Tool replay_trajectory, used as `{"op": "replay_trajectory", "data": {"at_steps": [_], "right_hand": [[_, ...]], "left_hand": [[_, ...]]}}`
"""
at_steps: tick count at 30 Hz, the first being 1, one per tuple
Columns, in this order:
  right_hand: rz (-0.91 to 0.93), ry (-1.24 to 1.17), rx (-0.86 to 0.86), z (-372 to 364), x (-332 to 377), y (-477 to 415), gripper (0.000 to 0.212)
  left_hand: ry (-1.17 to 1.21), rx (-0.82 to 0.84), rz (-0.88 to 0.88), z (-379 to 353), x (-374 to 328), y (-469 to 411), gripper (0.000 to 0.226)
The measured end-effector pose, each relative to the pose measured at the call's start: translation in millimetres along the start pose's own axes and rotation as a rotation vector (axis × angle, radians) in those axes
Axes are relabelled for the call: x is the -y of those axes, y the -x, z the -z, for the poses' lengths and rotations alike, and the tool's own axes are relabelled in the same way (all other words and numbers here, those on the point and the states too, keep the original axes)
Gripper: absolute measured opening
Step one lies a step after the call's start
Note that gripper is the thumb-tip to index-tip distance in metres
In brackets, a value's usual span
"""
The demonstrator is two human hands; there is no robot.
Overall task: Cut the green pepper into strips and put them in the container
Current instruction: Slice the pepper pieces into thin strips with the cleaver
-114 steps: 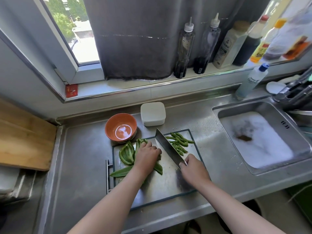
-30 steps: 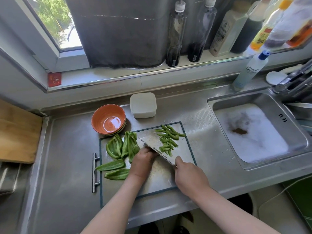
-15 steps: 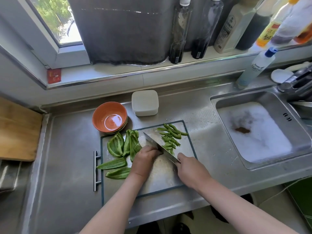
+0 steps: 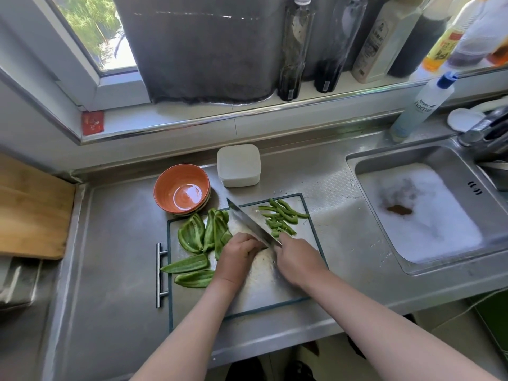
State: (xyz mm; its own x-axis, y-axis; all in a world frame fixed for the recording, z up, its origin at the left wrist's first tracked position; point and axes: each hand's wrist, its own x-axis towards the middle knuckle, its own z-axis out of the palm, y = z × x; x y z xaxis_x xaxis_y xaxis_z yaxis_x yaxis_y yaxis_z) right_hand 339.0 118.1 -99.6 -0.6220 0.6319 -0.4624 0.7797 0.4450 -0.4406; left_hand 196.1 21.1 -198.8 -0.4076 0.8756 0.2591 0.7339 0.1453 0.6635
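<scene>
My right hand (image 4: 298,261) grips the knife (image 4: 248,222), my left hand (image 4: 238,253) curls on the pepper piece (image 4: 226,237); I keep fingertips tucked, slices thin.

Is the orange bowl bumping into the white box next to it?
Apart. The head view shows a thin strip of bare steel counter between the orange bowl and the white box, so their sides do not meet.

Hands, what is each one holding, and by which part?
The right hand grips the knife by its handle, hidden in the fist. The left hand is curled beside the blade; what, if anything, it pins is hidden.
</scene>
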Motion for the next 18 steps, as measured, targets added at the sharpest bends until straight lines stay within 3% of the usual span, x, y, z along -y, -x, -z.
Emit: {"op": "replay_trajectory", "data": {"at_steps": [8,12,18], "right_hand": [[0.028,0.109,-0.041,-8.4,-11.7,37.4,0.013],[0.015,0.119,-0.037,-6.3,-16.8,41.7,0.012],[-0.022,0.045,0.002,-0.8,-23.7,42.9,0.017]], "left_hand": [[-0.038,-0.068,0.003,-2.3,-1.9,2.9,0.011],[-0.049,-0.092,-0.03,-2.5,-0.7,3.4,0.029],[-0.039,-0.054,-0.028,-4.0,5.2,3.6,0.022]]}}
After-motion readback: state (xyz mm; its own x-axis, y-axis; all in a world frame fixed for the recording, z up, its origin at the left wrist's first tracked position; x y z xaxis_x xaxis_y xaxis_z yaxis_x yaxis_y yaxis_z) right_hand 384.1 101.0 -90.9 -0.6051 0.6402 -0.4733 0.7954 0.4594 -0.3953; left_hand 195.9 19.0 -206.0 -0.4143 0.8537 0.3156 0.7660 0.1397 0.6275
